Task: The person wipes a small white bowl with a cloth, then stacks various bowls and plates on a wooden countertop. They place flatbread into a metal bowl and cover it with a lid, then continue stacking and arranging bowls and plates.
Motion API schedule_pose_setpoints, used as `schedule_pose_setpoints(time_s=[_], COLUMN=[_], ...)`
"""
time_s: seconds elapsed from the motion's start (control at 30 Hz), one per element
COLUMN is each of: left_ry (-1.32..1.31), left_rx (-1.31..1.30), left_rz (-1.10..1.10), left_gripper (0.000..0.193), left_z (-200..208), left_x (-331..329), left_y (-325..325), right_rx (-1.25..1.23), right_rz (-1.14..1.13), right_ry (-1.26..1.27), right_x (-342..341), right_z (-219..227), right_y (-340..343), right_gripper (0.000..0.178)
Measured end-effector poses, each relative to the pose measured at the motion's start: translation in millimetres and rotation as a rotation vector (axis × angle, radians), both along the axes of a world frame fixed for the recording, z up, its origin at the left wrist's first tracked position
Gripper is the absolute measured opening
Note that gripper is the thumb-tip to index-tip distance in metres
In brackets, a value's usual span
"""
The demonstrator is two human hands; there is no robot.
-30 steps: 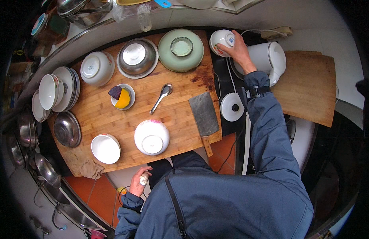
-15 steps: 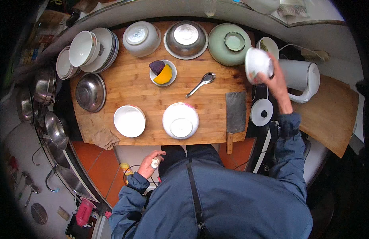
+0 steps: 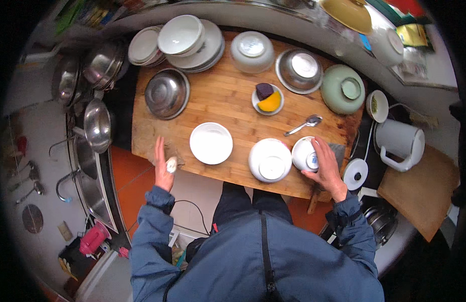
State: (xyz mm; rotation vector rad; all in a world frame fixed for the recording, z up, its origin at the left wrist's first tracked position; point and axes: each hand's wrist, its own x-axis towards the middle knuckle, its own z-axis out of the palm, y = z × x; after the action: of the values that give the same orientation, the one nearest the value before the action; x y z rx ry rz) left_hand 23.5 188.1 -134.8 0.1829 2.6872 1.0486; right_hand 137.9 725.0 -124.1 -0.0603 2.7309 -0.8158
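Observation:
My right hand [image 3: 331,168] curves round a small upturned white bowl [image 3: 304,153] at the board's right front, thumb and fingers on its side. Left of it, nearly touching, a larger white bowl [image 3: 269,160] lies upside down. Further left a white bowl [image 3: 211,143] stands upright; nothing shows in it. My left hand [image 3: 163,163] is open over the board's left front edge, fingers straight, with something white round its thumb. The cleaver [image 3: 337,149] is partly hidden under my right hand. Behind the bowls are a metal spoon [image 3: 304,125] and a small dish [image 3: 277,104] with purple and orange pieces.
Along the wooden board's [image 3: 228,98] back stand stacked plates and bowls [image 3: 202,48], upturned bowls and a green bowl [image 3: 338,90]. A metal bowl [image 3: 165,94] sits at left, a brown cloth [image 3: 172,151] at the front-left edge. A white kettle [image 3: 399,143] stands right, a sink [image 3: 92,171] left.
My right hand has brought the small white bowl from the far right to beside the upturned bowl. My left hand has risen to the board's edge. The view has turned.

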Motion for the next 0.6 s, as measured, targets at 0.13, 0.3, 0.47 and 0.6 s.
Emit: schedule_pose_setpoints(time_s=[0.13,0.3,0.47,0.6], left_ry=[-0.002,-0.175,-0.216,-0.254], left_rx=[-0.338,-0.539,-0.552,-0.548], left_rz=[-0.021,-0.019,-0.075,-0.085], left_gripper=[0.087,0.100,0.102,0.105], left_z=[-46,-91,-94,-90], left_x=[-23,-25,-26,-28], left_y=[-11,-18,-25,-23], right_rx=[0.049,0.064,0.033,0.032], right_rz=[0.012,-0.013,-0.036,-0.017], right_ry=[0.019,-0.008,-0.004,-0.013], right_x=[-3,-6,-8,-12], right_z=[-10,-14,-17,-15], right_y=[-7,-11,-13,-15], right_gripper=[0.110,0.112,0.114,0.118])
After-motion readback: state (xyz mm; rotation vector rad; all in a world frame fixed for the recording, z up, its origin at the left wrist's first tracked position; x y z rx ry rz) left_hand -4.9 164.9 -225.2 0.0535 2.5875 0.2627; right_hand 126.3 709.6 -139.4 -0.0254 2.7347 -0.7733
